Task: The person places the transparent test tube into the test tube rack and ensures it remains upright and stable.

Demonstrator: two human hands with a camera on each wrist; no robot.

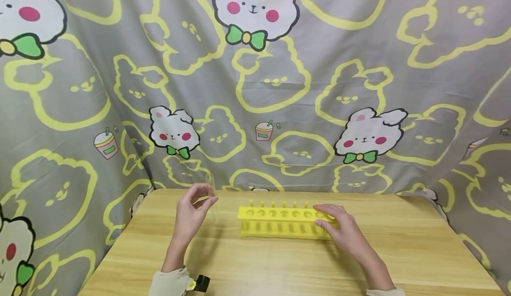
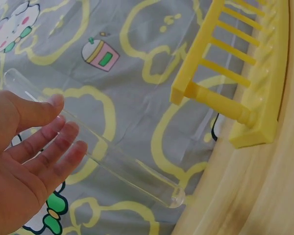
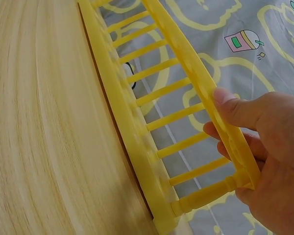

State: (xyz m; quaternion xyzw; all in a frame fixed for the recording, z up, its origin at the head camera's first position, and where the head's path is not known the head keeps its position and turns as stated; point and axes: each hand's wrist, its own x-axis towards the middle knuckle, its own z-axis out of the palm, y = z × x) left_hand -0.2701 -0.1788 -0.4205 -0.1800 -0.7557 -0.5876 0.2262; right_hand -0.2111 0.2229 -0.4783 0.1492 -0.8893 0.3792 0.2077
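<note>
A clear glass test tube (image 1: 210,181) stands almost upright in the air over the left part of the table. My left hand (image 1: 192,211) pinches its upper part between thumb and fingers. In the left wrist view, the rounded lower end of the tube (image 2: 137,171) is bare of liquid. To the right of it sits a yellow test tube rack (image 1: 275,233) with a row of round holes and a row of short pegs behind. My right hand (image 1: 339,226) grips the rack's right end, thumb and fingers on its top plate (image 3: 198,83). That hand covers the rightmost holes.
The rack rests on a light wood table (image 1: 279,265). A grey curtain (image 1: 247,154) with cartoon rabbits hangs behind the table's back edge and along both sides. A small black object (image 1: 202,283) sits at the left sleeve's cuff.
</note>
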